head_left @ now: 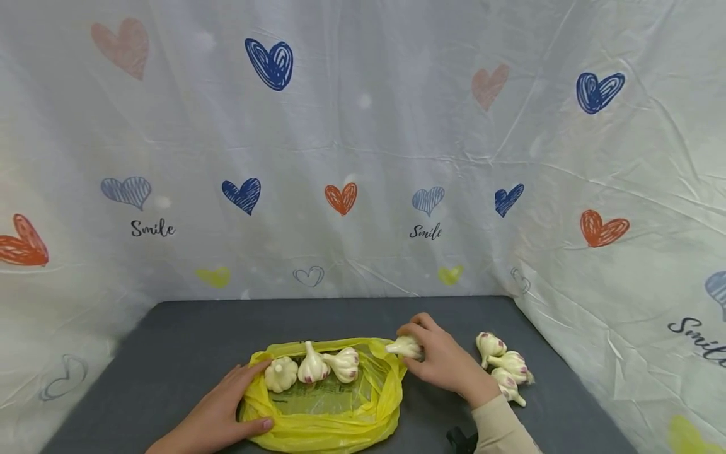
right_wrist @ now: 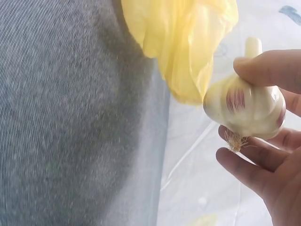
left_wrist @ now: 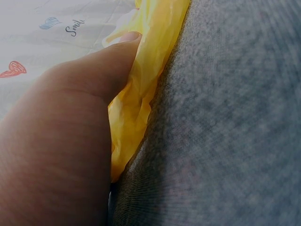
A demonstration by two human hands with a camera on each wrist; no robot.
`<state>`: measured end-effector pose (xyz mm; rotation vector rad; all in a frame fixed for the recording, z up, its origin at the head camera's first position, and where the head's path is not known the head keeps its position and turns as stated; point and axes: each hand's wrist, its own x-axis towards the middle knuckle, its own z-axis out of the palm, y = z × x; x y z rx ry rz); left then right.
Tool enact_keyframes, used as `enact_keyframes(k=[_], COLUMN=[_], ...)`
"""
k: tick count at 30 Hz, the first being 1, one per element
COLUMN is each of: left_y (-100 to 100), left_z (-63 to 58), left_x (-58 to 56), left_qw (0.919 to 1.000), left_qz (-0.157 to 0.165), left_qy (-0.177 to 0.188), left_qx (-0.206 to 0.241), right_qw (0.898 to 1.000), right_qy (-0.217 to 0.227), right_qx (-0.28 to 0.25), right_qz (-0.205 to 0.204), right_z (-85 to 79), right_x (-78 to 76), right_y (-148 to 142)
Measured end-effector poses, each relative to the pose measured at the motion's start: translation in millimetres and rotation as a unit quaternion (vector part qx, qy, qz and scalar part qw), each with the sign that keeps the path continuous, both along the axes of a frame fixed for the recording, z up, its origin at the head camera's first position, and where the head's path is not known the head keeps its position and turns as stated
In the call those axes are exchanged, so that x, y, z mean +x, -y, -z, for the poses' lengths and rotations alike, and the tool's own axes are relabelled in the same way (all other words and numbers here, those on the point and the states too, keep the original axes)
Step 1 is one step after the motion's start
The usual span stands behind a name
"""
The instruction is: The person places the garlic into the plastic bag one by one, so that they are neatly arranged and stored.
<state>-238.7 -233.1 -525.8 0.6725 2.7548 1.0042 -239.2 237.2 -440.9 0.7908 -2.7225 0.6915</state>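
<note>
A yellow plastic bag (head_left: 391,403) lies with its mouth spread wide, and three garlic bulbs (head_left: 313,364) sit along the far side of its opening. My left hand (head_left: 218,407) holds the bag's left end, thumb over the near rim and a finger over the far one. Its thumb (left_wrist: 108,68) lies against the yellow plastic in the left wrist view. At the bag's right rim, my right hand (head_left: 445,359) grips another garlic bulb (right_wrist: 247,106) with its stem toward the bag. That bulb shows purple streaks and a tuft of roots.
Several more garlic bulbs (head_left: 510,366) lie in a group on the dark grey table (head_left: 215,321), right of my right hand. A white curtain (head_left: 374,126) printed with hearts stands behind and beside the table. A small black object (head_left: 462,439) shows near my right sleeve.
</note>
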Motion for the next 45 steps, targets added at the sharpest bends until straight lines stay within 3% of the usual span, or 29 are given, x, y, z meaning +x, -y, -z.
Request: enact_keyframes(k=[15, 30, 45], left_y=[-0.3, 0.5, 0.4], left_z=[-3.7, 0.0, -3.4], left_x=[0.8, -0.9, 0.0], left_qw=[0.9999, 0.9999, 0.9998], left_qz=[0.006, 0.001, 0.001], left_qy=[0.013, 0.014, 0.019], left_qx=[0.005, 0.002, 0.001], right_qw=[0.999, 0.998, 0.998], right_qy=[-0.001, 0.028, 0.038], right_qx=[-0.024, -0.039, -0.018], right_qz=[-0.027, -0.047, -0.043], right_z=[-2.9, 2.1, 17.8], right_x=[-4.9, -7.5, -15.3], right_y=[19.5, 41.6, 45.1])
